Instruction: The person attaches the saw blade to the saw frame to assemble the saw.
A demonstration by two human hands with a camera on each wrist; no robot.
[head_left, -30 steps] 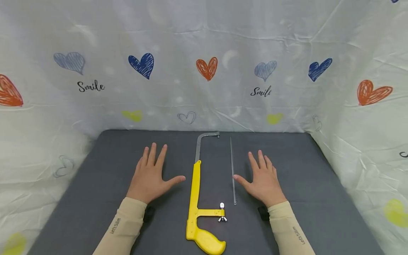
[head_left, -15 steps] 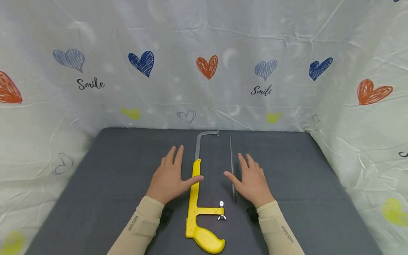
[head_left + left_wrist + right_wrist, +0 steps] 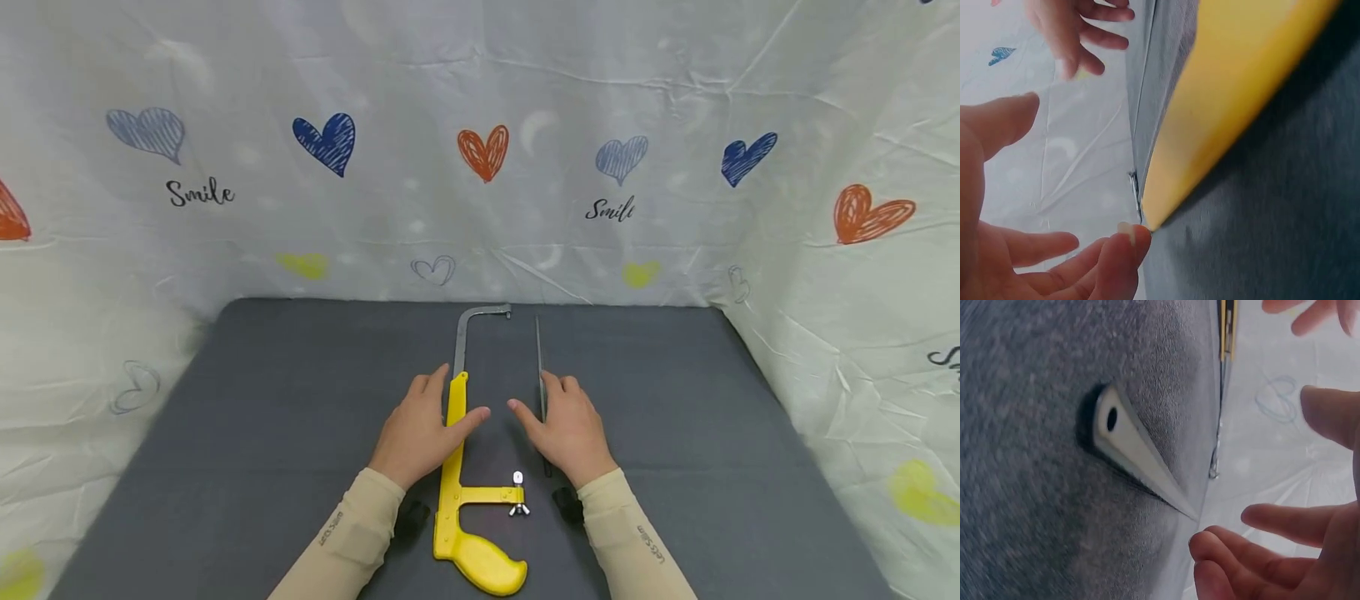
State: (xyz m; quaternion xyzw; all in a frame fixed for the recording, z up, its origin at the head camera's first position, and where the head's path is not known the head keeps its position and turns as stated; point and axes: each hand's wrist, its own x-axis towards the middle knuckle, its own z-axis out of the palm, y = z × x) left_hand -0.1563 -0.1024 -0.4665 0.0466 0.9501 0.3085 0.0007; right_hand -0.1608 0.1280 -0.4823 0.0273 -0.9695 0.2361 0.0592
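A yellow hacksaw frame (image 3: 450,500) with a grey metal front arm (image 3: 461,337) lies lengthwise on the dark cloth, its handle toward the person. To its right lies a thin saw blade (image 3: 538,346); the right wrist view shows a hole in the near end of the blade (image 3: 1141,456). My left hand (image 3: 418,435) hovers over the frame's yellow spine, thumb spread to the far side. Partly overlapping the blade, my right hand (image 3: 573,433) has its thumb left of it and its fingers just to the right. Both hands hold nothing, fingers loosely bent.
The dark grey table (image 3: 315,358) spreads out on both sides of the hands. White cloth printed with hearts (image 3: 483,152) hangs behind and beside it. A wing nut (image 3: 518,509) sits on the frame's rear crossbar.
Both hands have moved inward, the left over the frame and the right over the blade. Their fingers, widely spread before, are now more bent. Frame and blade still lie in place.
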